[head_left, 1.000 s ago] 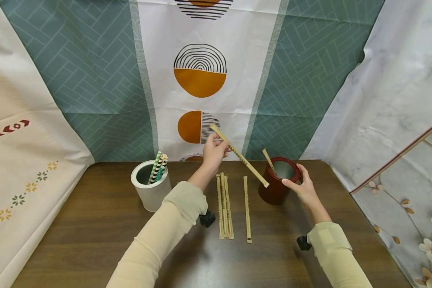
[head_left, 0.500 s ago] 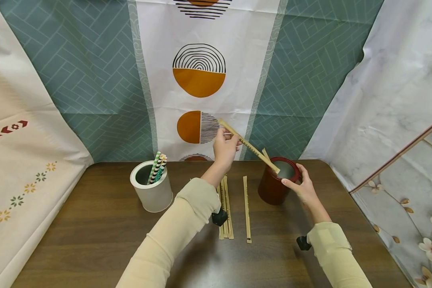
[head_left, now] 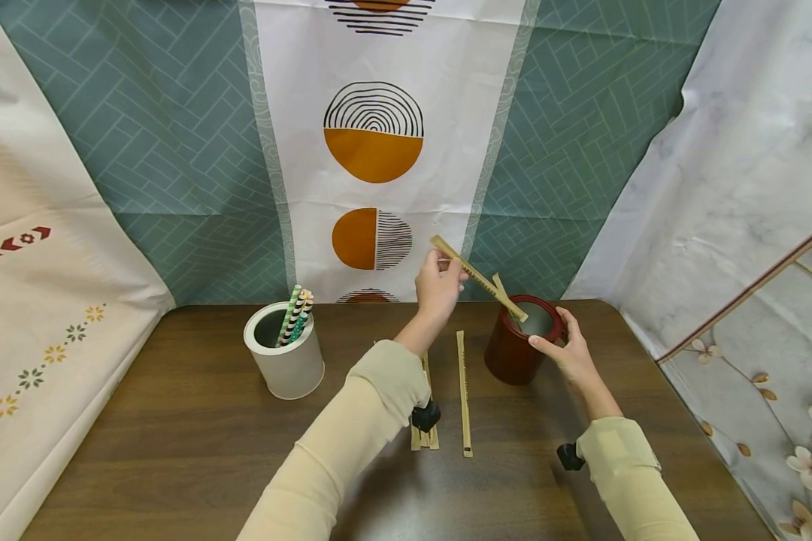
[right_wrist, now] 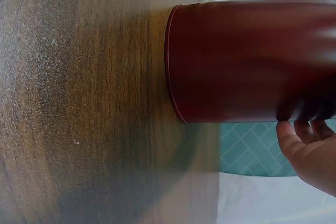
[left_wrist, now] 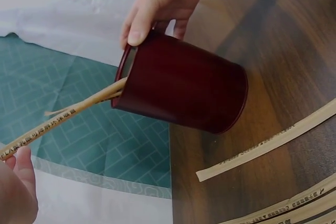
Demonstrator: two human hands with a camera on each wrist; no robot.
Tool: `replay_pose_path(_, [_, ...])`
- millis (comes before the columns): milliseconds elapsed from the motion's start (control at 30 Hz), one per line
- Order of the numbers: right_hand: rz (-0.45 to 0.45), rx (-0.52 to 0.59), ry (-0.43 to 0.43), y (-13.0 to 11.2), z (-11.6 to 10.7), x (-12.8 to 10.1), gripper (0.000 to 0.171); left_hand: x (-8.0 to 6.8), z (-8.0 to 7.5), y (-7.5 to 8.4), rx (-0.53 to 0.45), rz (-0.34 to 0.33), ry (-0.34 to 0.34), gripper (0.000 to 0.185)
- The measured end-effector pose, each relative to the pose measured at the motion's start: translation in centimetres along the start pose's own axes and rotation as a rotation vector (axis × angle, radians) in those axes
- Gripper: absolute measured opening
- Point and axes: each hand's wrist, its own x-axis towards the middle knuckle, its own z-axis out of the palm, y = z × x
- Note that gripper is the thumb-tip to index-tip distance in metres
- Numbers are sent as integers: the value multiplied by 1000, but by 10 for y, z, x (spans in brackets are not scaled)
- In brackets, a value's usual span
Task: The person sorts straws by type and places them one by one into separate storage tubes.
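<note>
My left hand (head_left: 438,289) pinches a tan paper-wrapped straw (head_left: 477,275) near its upper end. The straw (left_wrist: 52,122) slants down to the right, its lower end at the mouth of a dark red cylindrical cup (head_left: 510,357). Another wrapped straw (head_left: 498,283) leans inside the cup, its tip above the rim. On the cup's right side, my right hand (head_left: 574,357) holds it near the rim, thumb in front and fingers behind. In the right wrist view, the fingertips (right_wrist: 286,129) touch the wall of the upright cup (right_wrist: 247,61).
One wrapped straw (head_left: 464,398) lies on the brown table (head_left: 196,421) left of the cup. Several more wrapped straws (head_left: 434,437) lie beside it, partly hidden under my left forearm. A white cup (head_left: 289,372) with patterned straws (head_left: 295,319) stands at the left. Fabric hangs behind the table.
My left hand has moved right and slightly down, bringing the wrapped straw's lower end from left of the red cup to its mouth. The right hand stays on the cup.
</note>
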Motion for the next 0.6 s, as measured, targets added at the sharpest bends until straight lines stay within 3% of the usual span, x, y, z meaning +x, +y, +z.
replay_pose_path(267, [2, 8, 3, -11, 4, -7, 78, -1, 4, -9, 106, -5, -17, 19])
replay_pose_path(600, [0, 5, 4, -12, 4, -7, 78, -8, 11, -14, 176, -24, -128, 20])
